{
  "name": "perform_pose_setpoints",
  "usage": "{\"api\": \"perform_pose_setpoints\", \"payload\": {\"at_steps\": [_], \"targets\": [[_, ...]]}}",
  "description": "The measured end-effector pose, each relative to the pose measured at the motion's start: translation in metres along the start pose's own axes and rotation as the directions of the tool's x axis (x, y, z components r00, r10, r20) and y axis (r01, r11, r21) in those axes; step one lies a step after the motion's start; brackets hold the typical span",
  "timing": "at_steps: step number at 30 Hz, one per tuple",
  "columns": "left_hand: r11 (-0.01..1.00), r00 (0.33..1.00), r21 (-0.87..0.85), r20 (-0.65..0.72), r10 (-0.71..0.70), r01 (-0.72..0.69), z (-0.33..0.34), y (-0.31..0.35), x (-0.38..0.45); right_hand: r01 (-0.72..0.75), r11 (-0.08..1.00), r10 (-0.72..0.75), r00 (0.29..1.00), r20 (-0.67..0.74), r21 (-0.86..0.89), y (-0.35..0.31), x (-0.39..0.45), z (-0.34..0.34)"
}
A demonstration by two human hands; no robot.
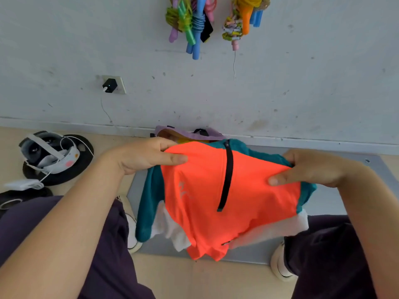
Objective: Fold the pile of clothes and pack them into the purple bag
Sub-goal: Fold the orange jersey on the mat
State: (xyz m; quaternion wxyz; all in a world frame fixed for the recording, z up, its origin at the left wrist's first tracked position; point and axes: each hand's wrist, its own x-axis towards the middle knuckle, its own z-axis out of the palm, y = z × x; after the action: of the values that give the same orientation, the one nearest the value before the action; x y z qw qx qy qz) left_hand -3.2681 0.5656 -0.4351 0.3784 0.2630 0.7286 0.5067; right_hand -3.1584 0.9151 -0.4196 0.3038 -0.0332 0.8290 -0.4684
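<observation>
While held, jacket (218, 190) zip near-vertical

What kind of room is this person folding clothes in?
Probably a home exercise or play corner: bundled skipping ropes hang on a scuffed white wall, and a grey floor mat lies underfoot.

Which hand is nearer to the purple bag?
Left. The left hand grips the jacket right below the bag opening; the right hand grips the jacket's other side, farther off to the right.
</observation>
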Motion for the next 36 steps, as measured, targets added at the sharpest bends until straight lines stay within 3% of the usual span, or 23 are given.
{"api": "perform_pose_setpoints", "payload": {"at_steps": [2,6,9,12,14,18,21,24,27,31,36], "targets": [[1.000,1.000,-0.012,-0.014,0.014,-0.014,0.004,-0.003,0.002,0.069,0.990,-0.059,0.995,-0.081,0.125,0.003,0.002,0.000],[0.998,0.980,0.055,-0.197,0.017,-0.006,0.012,0.002,0.008,0.142,0.957,-0.081,0.969,-0.235,0.254,0.001,0.016,0.010],[0.982,0.989,0.178,-0.142,-0.044,0.069,0.003,0.005,0.003,0.036,0.987,-0.013,0.989,-0.149,0.158,-0.003,0.014,0.010],[0.904,0.980,0.387,-0.152,-0.129,0.180,-0.001,-0.001,0.003,-0.118,0.983,0.112,0.993,-0.046,-0.143,-0.002,0.011,0.008],[0.908,0.969,0.375,-0.219,-0.110,0.188,-0.002,-0.008,0.007,-0.144,0.972,0.124,0.986,-0.112,-0.185,0.001,0.014,0.008],[0.950,0.947,0.280,-0.319,-0.046,0.141,-0.005,-0.014,0.015,-0.050,0.997,0.029,0.950,-0.310,-0.060,0.003,0.020,0.005],[0.968,0.879,0.242,-0.473,0.061,0.063,-0.005,-0.012,0.029,0.063,0.997,-0.038,0.877,-0.479,0.036,-0.001,0.030,-0.007],[0.955,0.765,0.292,-0.605,0.221,-0.045,-0.012,0.006,0.042,0.139,0.990,-0.098,0.760,-0.643,0.014,-0.015,0.037,-0.024],[0.925,0.658,0.379,-0.687,0.309,-0.039,-0.028,0.021,0.045,0.132,0.991,-0.114,0.656,-0.746,-0.036,-0.022,0.036,-0.037],[0.898,0.716,0.440,-0.632,0.296,0.017,-0.026,0.009,0.036,0.060,0.997,-0.079,0.746,-0.661,-0.052,-0.013,0.024,-0.026],[0.910,0.814,0.398,-0.564,0.139,0.120,0.001,-0.016,0.007,-0.076,0.993,0.016,0.850,-0.527,-0.092,-0.002,0.008,0.009]]}}
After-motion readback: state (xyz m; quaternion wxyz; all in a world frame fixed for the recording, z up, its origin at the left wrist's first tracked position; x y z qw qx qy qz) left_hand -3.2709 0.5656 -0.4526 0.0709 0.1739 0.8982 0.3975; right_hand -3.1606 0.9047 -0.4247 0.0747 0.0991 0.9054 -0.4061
